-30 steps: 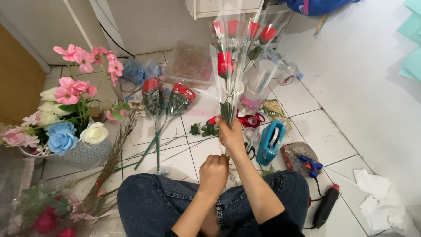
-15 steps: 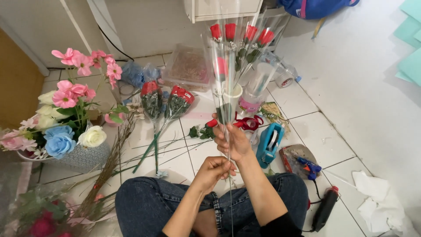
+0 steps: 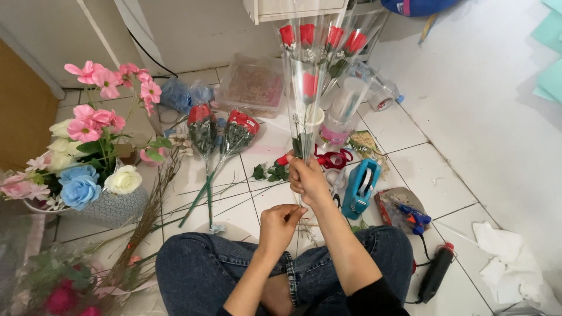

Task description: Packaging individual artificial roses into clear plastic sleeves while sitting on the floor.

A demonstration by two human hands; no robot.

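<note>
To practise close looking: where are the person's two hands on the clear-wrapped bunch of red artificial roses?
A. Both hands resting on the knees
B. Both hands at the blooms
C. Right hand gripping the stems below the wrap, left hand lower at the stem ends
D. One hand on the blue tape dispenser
C: the right hand grips the stems of the clear-wrapped bunch of red artificial roses, and the left hand pinches lower down.

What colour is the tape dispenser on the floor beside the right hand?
Blue, or teal; the tape dispenser shows clearly in the head view.
</note>
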